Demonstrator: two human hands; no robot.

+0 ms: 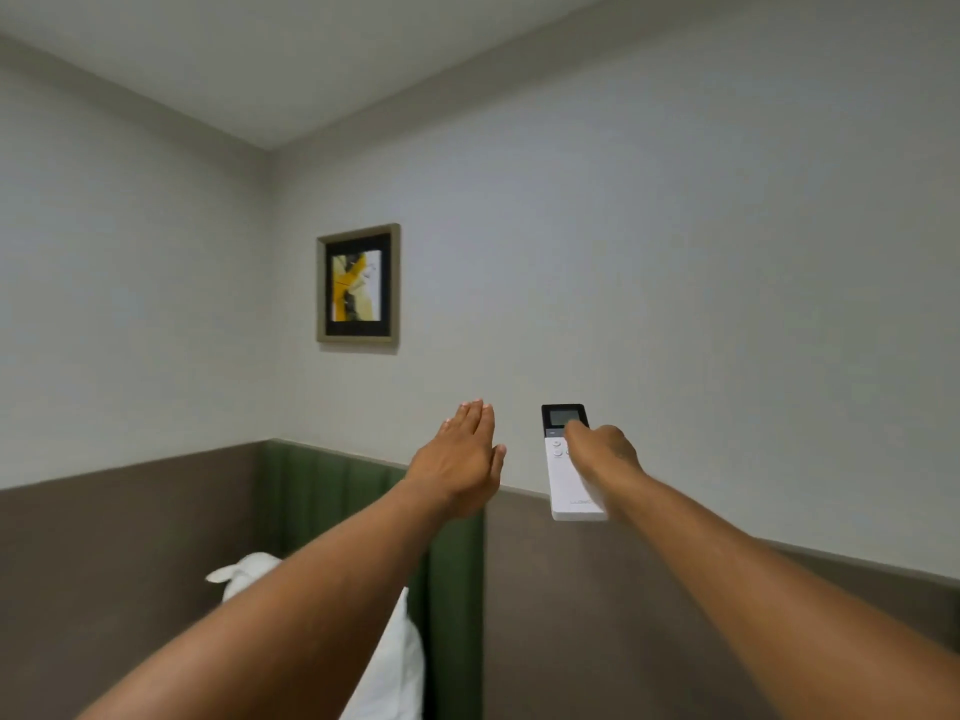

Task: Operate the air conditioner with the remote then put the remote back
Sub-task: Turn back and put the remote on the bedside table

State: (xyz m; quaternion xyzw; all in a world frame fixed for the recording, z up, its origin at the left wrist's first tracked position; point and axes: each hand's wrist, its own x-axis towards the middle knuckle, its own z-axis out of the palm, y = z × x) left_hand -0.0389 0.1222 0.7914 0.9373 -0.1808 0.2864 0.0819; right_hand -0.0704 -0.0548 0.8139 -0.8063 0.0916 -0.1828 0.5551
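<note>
While both arms reach out toward the corner of the room, the right hand point(602, 452) has its grip closed around the remote point(569, 462), holding it upright and raised in front of the pale wall point(675, 252). That remote is a slim white stick with a black top section carrying a small grey screen, a few round buttons below it and faint lettering near its lower end; the thumb lies across its face just under the screen, and the fingers are hidden behind the body. Just beside it, apart from it and touching nothing, the left hand point(462, 459) is flat and empty, fingers straight and pressed together, palm turned down and tipped a little toward the remote. On the wall above and to the left of the hands hangs a framed picture point(358, 283), a yellow and black abstract set in a dark mount. Lower down, the wall changes to a brown band point(597, 615), and a green padded headboard point(452, 589) with upright channels stands in the corner. Under the left forearm, white pillows point(395, 667) show against that headboard. No holder or cradle for the remote can be made out from where things stand, nor can I see any air conditioner.
</note>
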